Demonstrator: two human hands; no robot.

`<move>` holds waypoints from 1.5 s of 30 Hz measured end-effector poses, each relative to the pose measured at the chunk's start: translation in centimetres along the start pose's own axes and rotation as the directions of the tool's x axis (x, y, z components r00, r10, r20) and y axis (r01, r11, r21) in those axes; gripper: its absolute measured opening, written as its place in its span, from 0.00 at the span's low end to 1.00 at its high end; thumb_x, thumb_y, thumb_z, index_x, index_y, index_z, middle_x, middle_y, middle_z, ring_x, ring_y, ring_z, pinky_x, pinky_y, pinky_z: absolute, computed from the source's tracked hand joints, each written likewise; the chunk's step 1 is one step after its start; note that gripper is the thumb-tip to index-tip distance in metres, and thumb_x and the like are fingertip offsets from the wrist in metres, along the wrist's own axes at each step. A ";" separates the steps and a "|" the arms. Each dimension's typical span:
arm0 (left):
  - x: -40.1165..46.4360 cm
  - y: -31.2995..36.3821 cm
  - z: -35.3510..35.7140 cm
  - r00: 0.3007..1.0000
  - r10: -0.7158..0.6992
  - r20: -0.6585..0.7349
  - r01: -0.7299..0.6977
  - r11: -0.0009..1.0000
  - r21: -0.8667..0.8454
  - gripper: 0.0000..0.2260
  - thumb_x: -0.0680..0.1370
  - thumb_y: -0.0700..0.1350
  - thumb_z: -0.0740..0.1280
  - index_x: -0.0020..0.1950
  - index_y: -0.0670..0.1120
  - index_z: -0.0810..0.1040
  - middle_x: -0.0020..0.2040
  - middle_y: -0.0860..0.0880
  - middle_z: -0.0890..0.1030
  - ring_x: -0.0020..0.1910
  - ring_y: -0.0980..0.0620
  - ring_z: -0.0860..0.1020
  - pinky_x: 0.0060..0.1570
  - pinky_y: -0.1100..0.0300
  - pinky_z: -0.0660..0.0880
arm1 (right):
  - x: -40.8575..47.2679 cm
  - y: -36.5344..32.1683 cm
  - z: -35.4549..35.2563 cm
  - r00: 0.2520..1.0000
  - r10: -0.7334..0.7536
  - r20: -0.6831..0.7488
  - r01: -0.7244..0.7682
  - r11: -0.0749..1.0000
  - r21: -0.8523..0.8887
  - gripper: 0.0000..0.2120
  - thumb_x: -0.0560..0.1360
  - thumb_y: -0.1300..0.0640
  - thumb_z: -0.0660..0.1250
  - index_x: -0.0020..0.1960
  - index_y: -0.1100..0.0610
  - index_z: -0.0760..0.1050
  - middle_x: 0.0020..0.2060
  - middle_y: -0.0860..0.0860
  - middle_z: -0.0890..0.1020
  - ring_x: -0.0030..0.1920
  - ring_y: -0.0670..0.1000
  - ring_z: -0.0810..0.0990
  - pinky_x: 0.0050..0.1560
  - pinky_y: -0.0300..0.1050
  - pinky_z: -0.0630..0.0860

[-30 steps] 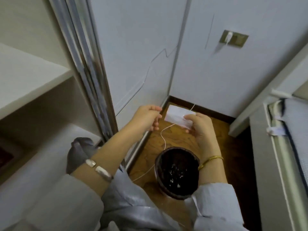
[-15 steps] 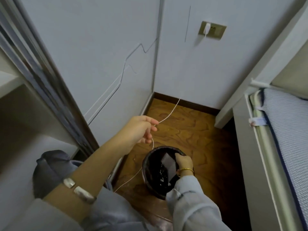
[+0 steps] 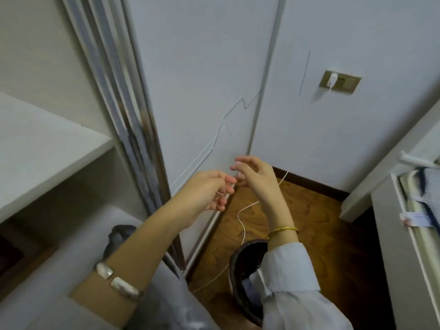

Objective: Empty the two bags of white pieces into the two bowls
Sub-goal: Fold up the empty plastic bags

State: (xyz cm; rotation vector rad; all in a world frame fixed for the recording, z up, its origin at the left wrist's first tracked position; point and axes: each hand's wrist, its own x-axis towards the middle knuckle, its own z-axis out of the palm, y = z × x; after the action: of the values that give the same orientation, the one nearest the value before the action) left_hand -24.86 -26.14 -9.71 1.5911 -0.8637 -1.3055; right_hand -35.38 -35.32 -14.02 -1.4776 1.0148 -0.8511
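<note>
- White shelf [image 3: 47, 148] at far left, metal door track [image 3: 133, 129] running beside it.
- Left forearm wears a silver cuff bracelet [image 3: 116, 281].
- Left hand [image 3: 207, 191] raised mid-frame, fingers loosely curled toward the right hand; something thin and pale may sit at the fingertips, too blurred to tell, so its grip cannot be told.
- Right hand [image 3: 257, 175] just beside the left one, fingertips almost touching it, fingers spread and relaxed, holding nothing visible.
- Thin white cable [image 3: 242, 225] trails over the wooden floor [image 3: 309, 234] below the hands.
- Gold bangle [image 3: 283, 230] on the right wrist, pale blue sleeve [image 3: 290, 282] below it.
- Dark round bin [image 3: 242, 294] stands on the floor under the right forearm, mostly hidden by the sleeve; contents not visible.
- No bags or bowls visible.
- Wall socket [image 3: 340, 82] with white plug on the right wall.
- Bed edge [image 3: 416, 234] at far right.
</note>
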 end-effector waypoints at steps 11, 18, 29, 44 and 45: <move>-8.8 4.0 -12.9 0.891 0.254 -0.377 -0.246 0.967 0.071 0.11 0.73 0.32 0.56 0.42 0.40 0.77 0.35 0.45 0.77 0.28 0.53 0.70 0.29 0.63 0.72 | -4.1 -12.9 13.6 0.778 -0.431 0.457 0.399 0.901 0.171 0.05 0.71 0.58 0.67 0.46 0.54 0.79 0.38 0.50 0.82 0.37 0.45 0.80 0.39 0.36 0.76; -17.2 2.2 -21.5 0.726 0.244 -0.643 -0.173 0.970 0.172 0.12 0.74 0.35 0.58 0.38 0.46 0.79 0.35 0.50 0.78 0.27 0.55 0.72 0.33 0.62 0.74 | -6.1 -16.9 24.4 0.556 -0.471 0.685 0.452 0.863 0.226 0.06 0.71 0.59 0.67 0.41 0.49 0.78 0.39 0.45 0.82 0.37 0.45 0.80 0.44 0.43 0.75; -26.1 -2.7 -29.6 0.417 0.110 -0.902 0.093 0.982 0.163 0.09 0.75 0.40 0.58 0.42 0.47 0.77 0.40 0.49 0.78 0.35 0.51 0.73 0.38 0.59 0.72 | -9.9 -17.8 40.2 0.240 -0.269 0.933 0.869 0.487 -0.083 0.24 0.73 0.59 0.64 0.68 0.58 0.67 0.66 0.55 0.72 0.62 0.54 0.73 0.59 0.46 0.71; -26.4 -4.4 -32.6 0.300 0.177 -0.937 0.174 0.956 0.236 0.07 0.73 0.38 0.60 0.42 0.48 0.75 0.39 0.50 0.77 0.38 0.50 0.74 0.37 0.61 0.71 | -10.5 -17.3 45.1 0.131 -0.376 0.917 0.985 -0.055 -0.163 0.14 0.72 0.70 0.58 0.56 0.63 0.73 0.55 0.60 0.77 0.59 0.61 0.73 0.57 0.51 0.68; -26.3 -4.5 -32.8 0.251 0.229 -0.941 0.217 0.934 0.285 0.06 0.73 0.38 0.61 0.45 0.48 0.75 0.42 0.50 0.77 0.41 0.49 0.75 0.40 0.61 0.70 | -10.5 -17.8 44.8 0.107 -0.388 0.916 0.987 -0.069 -0.144 0.14 0.72 0.70 0.57 0.56 0.63 0.74 0.55 0.60 0.78 0.59 0.61 0.73 0.57 0.51 0.68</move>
State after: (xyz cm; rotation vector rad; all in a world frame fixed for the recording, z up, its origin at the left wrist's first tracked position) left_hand 1.72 5.86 -2.18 2.2222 -0.2410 0.1306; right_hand 4.21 -8.15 -2.60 -3.1241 -0.4087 -0.4109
